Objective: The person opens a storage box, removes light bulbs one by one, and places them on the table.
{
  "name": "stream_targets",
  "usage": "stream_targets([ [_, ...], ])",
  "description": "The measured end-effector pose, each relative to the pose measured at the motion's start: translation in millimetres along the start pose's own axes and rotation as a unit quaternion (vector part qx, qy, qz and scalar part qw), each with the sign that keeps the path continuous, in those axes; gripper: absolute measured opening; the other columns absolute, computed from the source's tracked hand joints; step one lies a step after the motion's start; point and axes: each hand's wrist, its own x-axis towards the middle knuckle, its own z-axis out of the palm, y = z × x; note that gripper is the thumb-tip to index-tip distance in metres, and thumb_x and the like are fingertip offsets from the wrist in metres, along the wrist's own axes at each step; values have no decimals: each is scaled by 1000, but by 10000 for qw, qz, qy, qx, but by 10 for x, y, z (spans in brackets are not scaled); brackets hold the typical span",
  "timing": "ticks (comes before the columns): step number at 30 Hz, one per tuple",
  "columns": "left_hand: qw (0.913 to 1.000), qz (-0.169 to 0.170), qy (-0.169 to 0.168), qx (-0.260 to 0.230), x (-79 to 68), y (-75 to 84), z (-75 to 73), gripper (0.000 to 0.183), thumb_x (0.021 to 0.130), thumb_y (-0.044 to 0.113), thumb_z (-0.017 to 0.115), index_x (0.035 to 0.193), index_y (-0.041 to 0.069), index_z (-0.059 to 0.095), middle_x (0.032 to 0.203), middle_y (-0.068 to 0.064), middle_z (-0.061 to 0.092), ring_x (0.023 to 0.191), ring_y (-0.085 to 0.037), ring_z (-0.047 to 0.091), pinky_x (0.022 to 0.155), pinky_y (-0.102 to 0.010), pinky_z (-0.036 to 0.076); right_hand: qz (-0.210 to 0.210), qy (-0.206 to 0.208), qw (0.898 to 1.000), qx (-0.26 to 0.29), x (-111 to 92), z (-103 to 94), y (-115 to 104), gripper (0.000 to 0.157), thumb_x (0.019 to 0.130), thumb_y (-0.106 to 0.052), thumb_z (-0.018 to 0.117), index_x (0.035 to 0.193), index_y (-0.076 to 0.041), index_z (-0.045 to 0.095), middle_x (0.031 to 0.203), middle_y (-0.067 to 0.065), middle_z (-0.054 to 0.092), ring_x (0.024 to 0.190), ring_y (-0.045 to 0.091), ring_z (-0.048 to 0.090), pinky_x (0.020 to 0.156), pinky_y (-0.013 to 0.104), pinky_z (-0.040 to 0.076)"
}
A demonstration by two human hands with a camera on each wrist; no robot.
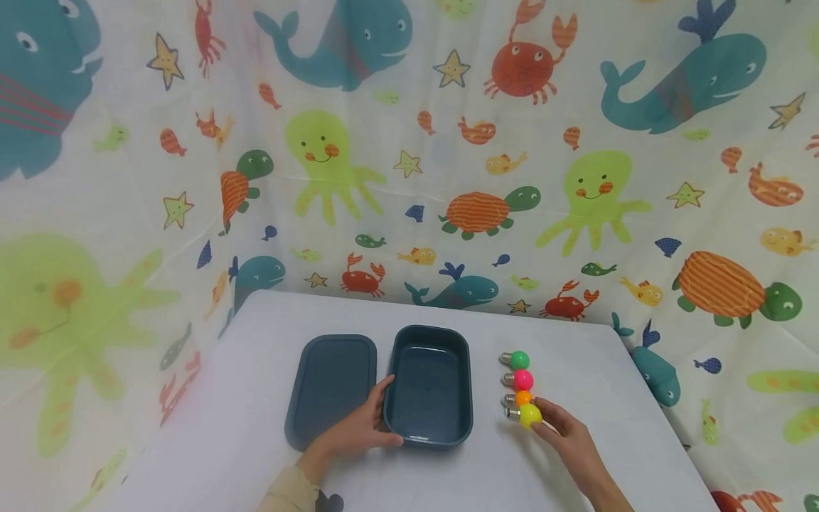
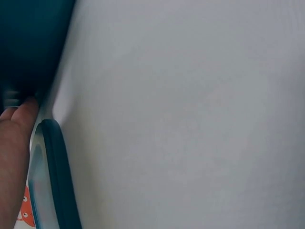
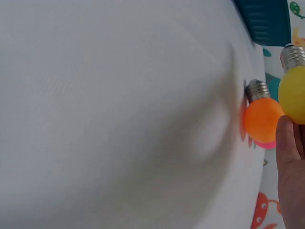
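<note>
My right hand (image 1: 569, 441) pinches a yellow light bulb (image 1: 530, 416) by its round end, the metal screw base pointing left. In the right wrist view the yellow bulb (image 3: 294, 93) is raised above the table. Just beyond it an orange bulb (image 1: 524, 397), a pink bulb (image 1: 523, 380) and a green bulb (image 1: 520, 360) lie in a column, bases to the left. My left hand (image 1: 361, 427) rests against the near left side of a dark blue rectangular container (image 1: 470, 398), thumb at its near corner and fingers along its left wall. The container has nothing in it.
A matching dark blue lid (image 1: 333, 387) lies flat to the left of the container, close beside it. Everything rests on a white-covered table (image 1: 486, 476). A curtain (image 1: 397, 235) printed with sea animals hangs behind and along both sides of the table.
</note>
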Motion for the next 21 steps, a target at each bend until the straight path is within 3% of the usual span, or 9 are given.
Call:
stream_targets([
  [5,10000,39,-31,-18,15,-30,-9,112,84,23,79,156,16,-5,161,-24,-4,147,-41,8,114,-55,22,76,-27,9998,-184,7,15,138,64,87,-37,73,138,-2,53,139,20,53,128,40,47,102,50,46],
  [21,9999,-57,22,-84,7,-28,12,113,83,25,80,157,18,-5,161,-23,-4,147,-40,8,115,-55,22,351,-134,9992,-124,83,42,327,68,84,-41,75,137,-3,53,137,17,56,127,39,48,101,53,45],
])
